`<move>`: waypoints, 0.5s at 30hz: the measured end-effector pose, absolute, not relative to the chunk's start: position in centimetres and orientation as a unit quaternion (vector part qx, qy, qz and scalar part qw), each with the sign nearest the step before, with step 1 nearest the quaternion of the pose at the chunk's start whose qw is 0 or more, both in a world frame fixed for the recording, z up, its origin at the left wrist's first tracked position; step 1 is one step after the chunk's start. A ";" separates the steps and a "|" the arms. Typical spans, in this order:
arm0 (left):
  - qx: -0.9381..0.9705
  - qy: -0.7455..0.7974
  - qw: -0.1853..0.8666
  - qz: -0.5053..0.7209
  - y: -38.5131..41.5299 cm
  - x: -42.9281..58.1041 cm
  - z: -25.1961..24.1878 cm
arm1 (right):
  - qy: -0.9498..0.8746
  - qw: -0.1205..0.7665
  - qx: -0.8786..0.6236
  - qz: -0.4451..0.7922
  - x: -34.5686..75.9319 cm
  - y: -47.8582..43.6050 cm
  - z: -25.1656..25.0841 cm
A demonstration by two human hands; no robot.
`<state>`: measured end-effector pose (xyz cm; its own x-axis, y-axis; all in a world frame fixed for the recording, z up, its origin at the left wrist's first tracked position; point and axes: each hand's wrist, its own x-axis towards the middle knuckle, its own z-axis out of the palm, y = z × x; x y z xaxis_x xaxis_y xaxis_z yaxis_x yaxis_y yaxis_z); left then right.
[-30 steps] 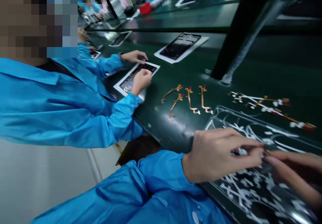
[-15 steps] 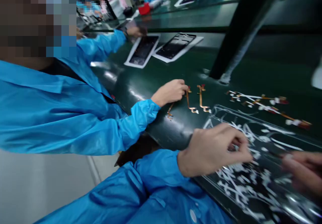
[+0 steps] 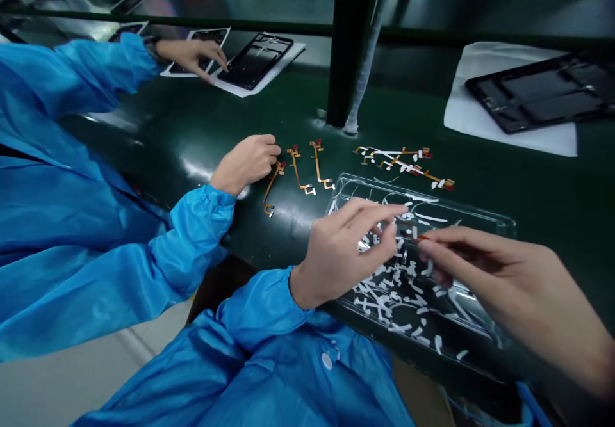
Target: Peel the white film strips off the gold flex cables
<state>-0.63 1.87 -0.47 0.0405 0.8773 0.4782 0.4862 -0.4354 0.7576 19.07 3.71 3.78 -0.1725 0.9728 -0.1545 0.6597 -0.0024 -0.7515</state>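
My right hand [image 3: 485, 273] pinches a small flex cable [image 3: 423, 237] between thumb and forefinger. Only its orange bit and a pale end show; the rest is hidden by the fingers. Just left of that end is my left hand [image 3: 343, 244], thumb and forefinger apart, with nothing visible gripped. Both hands are above a clear plastic tray [image 3: 473, 212] strewn with white peeled strips [image 3: 384, 299]. Behind the tray, several orange flex cables with white strips [image 3: 406, 161] lie in a loose pile.
A co-worker's hand [image 3: 247, 161] rests beside three orange flex cables [image 3: 300, 171] on the green table [image 3: 269, 113]. Their other hand [image 3: 192, 56] touches a black device frame [image 3: 257, 62]. Another black frame [image 3: 538, 97] lies on white paper at right. A dark post [image 3: 353, 43] rises behind the tray.
The view has swung right. My left hand's thumb and forefinger have parted, and my right hand is closer to it with the flex cable. The co-worker's near hand has moved off the cables.
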 end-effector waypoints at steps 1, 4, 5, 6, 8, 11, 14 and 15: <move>0.710 0.482 0.153 0.489 1.8 -0.5 -0.6 | -0.665 0.221 -0.600 0.385 19.1 3.7 3.8; 0.751 0.464 0.068 0.464 1.8 -0.3 -0.9 | -0.655 0.233 -0.575 0.431 19.0 3.7 4.0; 0.757 0.464 0.057 0.456 1.9 -0.2 -1.0 | -0.659 0.233 -0.573 0.429 19.0 3.7 4.0; 0.761 0.464 0.050 0.451 1.9 -0.2 -1.1 | -0.662 0.231 -0.571 0.427 18.9 3.7 4.0; 0.768 0.457 0.033 0.448 2.0 -0.2 -1.2 | -0.669 0.228 -0.567 0.422 19.0 3.7 3.9; 0.780 0.454 0.009 0.431 2.1 -0.2 -1.2 | -0.692 0.220 -0.559 0.401 19.1 3.5 3.8; 0.792 0.466 0.050 0.391 2.2 -0.5 -1.1 | -0.714 0.209 -0.551 0.377 19.2 3.4 3.8; 0.795 0.467 0.081 0.380 2.3 -0.7 -1.0 | -0.719 0.206 -0.548 0.374 19.3 3.4 3.9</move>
